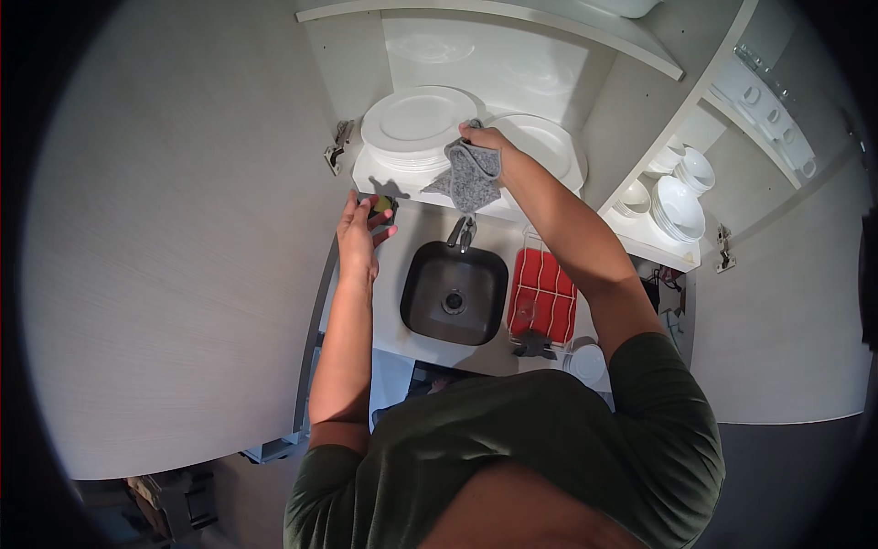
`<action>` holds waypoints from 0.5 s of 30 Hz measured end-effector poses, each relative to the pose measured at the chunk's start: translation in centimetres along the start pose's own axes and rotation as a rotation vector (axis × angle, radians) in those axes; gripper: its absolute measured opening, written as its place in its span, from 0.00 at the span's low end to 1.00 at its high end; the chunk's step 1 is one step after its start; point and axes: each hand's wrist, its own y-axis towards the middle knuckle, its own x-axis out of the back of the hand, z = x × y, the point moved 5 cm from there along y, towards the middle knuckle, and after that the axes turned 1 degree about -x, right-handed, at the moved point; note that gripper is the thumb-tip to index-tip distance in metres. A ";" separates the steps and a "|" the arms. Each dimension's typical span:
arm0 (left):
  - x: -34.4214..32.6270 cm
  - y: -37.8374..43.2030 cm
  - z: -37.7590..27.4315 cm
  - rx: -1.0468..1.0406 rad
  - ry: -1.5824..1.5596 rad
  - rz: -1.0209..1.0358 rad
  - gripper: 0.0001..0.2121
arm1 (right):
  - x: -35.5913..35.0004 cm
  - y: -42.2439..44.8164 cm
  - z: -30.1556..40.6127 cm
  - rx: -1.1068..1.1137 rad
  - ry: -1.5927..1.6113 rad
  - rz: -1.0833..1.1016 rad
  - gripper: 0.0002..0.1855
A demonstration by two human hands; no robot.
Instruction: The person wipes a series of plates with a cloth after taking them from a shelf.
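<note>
My right hand [485,137] grips a grey cloth [475,175], which hangs down at the front edge of the cabinet shelf, between two groups of white plates. On its left is a stack of white plates [418,120]; more white plates [538,144] lie behind and to its right. My left hand [362,226] is raised at the left end of that shelf, fingers apart. Behind its fingers a yellow-green thing [383,204] in a dark holder partly shows; whether the hand touches it is unclear. Below the cloth stands the faucet [463,233] of a dark sink [454,291].
A red dish rack [545,295] with white wires stands right of the sink, a dark cloth [534,344] at its near end. White bowls [679,206] fill a right-hand shelf. Open cabinet doors [178,240] flank me; small white plates [586,364] sit near my right side.
</note>
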 end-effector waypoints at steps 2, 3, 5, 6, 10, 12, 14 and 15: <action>-1.2 1.3 -0.2 -0.020 0.012 0.012 0.27 | 1.1 -1.7 -0.2 -0.014 -0.016 0.015 0.17; -2.2 2.0 -0.3 -0.040 0.025 0.028 0.26 | 2.1 -2.6 -0.4 -0.018 -0.013 0.076 0.18; -2.9 3.7 -0.5 -0.139 0.127 0.045 0.24 | 2.0 -5.2 -1.0 -0.026 -0.007 0.144 0.18; -3.3 4.4 -0.6 -0.238 0.225 0.057 0.22 | 1.7 -8.1 -1.5 -0.059 -0.014 0.138 0.18; -11.7 5.1 1.4 -0.277 0.318 0.326 0.17 | 5.3 -15.0 -6.2 0.005 0.021 0.206 0.21; -16.2 5.9 2.2 -0.477 0.775 0.365 0.19 | 7.3 -16.9 -9.7 -0.055 0.108 0.220 0.21; -19.7 6.9 3.2 -0.688 1.238 0.369 0.23 | 8.1 -19.2 -11.6 -0.105 0.163 0.201 0.20; -21.3 7.8 4.5 -0.604 1.353 0.349 0.29 | 9.0 -20.2 -12.2 -0.101 0.169 0.185 0.20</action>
